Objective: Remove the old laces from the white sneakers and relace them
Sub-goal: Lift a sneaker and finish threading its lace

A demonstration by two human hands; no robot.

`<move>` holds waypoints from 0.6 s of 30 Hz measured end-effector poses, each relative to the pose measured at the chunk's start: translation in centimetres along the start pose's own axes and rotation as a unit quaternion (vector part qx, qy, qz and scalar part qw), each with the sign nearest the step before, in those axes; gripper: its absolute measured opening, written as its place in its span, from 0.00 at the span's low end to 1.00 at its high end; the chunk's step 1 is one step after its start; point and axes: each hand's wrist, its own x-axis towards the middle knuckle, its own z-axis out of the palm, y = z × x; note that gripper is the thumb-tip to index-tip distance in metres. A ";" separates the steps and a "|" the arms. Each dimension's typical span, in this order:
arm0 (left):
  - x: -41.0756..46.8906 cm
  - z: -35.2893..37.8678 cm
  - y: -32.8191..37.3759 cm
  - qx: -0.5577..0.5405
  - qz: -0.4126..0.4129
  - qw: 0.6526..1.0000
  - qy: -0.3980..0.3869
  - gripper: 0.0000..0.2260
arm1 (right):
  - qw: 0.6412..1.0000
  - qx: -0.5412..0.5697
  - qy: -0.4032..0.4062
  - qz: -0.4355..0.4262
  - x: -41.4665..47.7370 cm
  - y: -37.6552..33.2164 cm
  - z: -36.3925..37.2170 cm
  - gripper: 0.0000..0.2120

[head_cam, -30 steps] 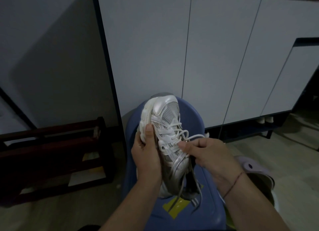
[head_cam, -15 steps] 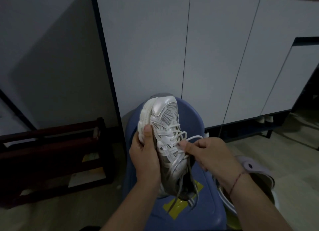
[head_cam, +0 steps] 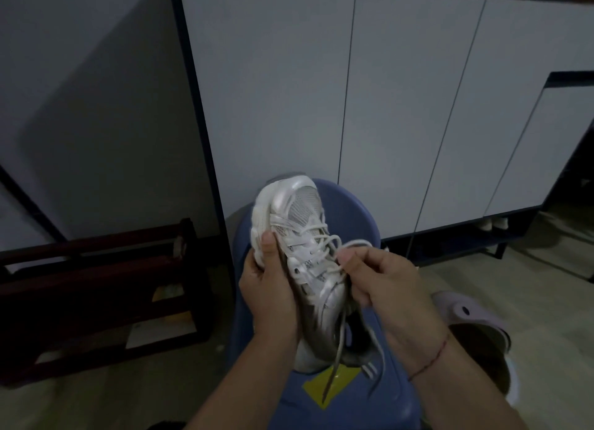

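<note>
Gripping the white sneaker (head_cam: 299, 268) above a blue stool (head_cam: 353, 397), the left hand (head_cam: 266, 288) wraps its side — the right hand (head_cam: 382, 285) pinches a lace (head_cam: 324, 243) loop.

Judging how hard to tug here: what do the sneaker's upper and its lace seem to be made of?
Sneaker: toe panel looks like open mesh fabric, going by its fine grid; the overlays look like smooth synthetic leather with a pearly sheen, possibly coated textile. Lace: soft woven cord, matt off-white, bending freely into loops; fibre cannot be told.
</note>
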 end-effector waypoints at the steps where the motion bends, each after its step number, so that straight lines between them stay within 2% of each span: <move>1: 0.3 0.0 0.2 -0.013 -0.012 1.000 0.014 0.17 | 0.999 -0.001 -0.021 -0.035 -0.2 0.1 0.3 0.12; 3: 0.9 0.0 0.5 -0.042 -0.030 0.998 0.036 0.15 | 0.992 0.012 -0.094 -0.080 -0.6 0.4 0.8 0.09; 5: 1.4 -0.1 0.8 -0.055 -0.035 0.997 0.045 0.13 | 0.986 0.012 -0.145 -0.085 -0.6 0.3 1.0 0.07; 7: 1.5 -0.2 0.9 -0.048 -0.021 0.998 0.040 0.12 | 0.989 -0.021 -0.129 -0.067 -0.4 0.0 0.8 0.10; 10: 1.2 -0.4 0.8 -0.043 -0.004 0.999 0.021 0.11 | 0.997 -0.054 -0.059 -0.003 -0.2 0.1 0.7 0.21; 11: 1.0 -0.5 0.8 -0.038 -0.002 0.999 0.018 0.10 | 0.997 -0.062 -0.046 0.005 -0.2 0.1 0.7 0.23; 15: 0.7 -0.4 0.7 -0.041 -0.011 0.999 0.024 0.11 | 0.991 -0.080 -0.084 -0.063 -0.6 -0.3 1.3 0.15; 18: 0.8 -0.3 0.4 -0.056 -0.019 0.998 0.035 0.12 | 0.991 -0.060 -0.097 -0.066 -1.0 -0.6 1.3 0.15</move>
